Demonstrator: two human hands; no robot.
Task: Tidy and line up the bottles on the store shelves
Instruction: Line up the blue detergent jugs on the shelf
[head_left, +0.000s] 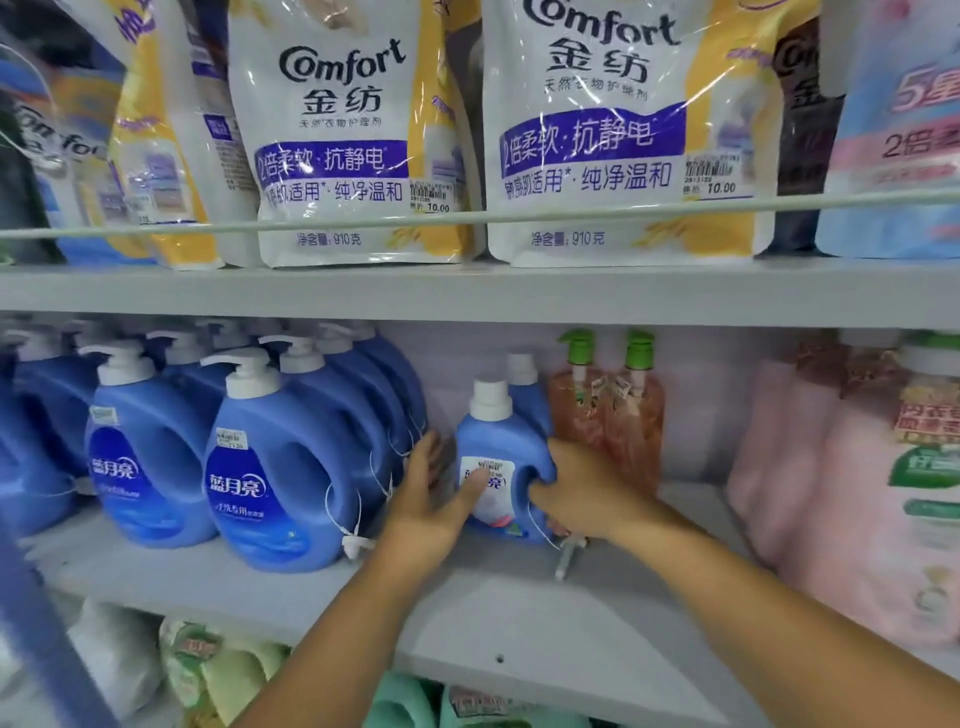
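Holding a small blue bottle (498, 457) with both hands, the person is working on the middle shelf (467, 613). The bottle stands upright, set back from the front edge, in the gap between the big blue pump bottles (275, 467) on its left and two pink bottles with green pumps (608, 415) on its right. The right hand (576, 488) is curled round the bottle's handle side and grips it. The left hand (431, 488) lies with fingers nearly straight, the thumb pressing flat on the white label, so it steadies the bottle and does not grab it. A second small blue bottle (524, 389) stands just behind the first one. To do this step well, I think the person should keep the bottle standing up and slide it on its base, not lift it high, until its front sits level with the fronts of the big pump bottles. The label should face out like the others. A thin white tag string hangs off the big bottle next door, so it is wise to move slowly so nothing gets caught. The pink bottles look tall and thin, and a bump from the right hand could tip them. On the shelf above, white refill bags (358, 135) stand in a row behind a rail.
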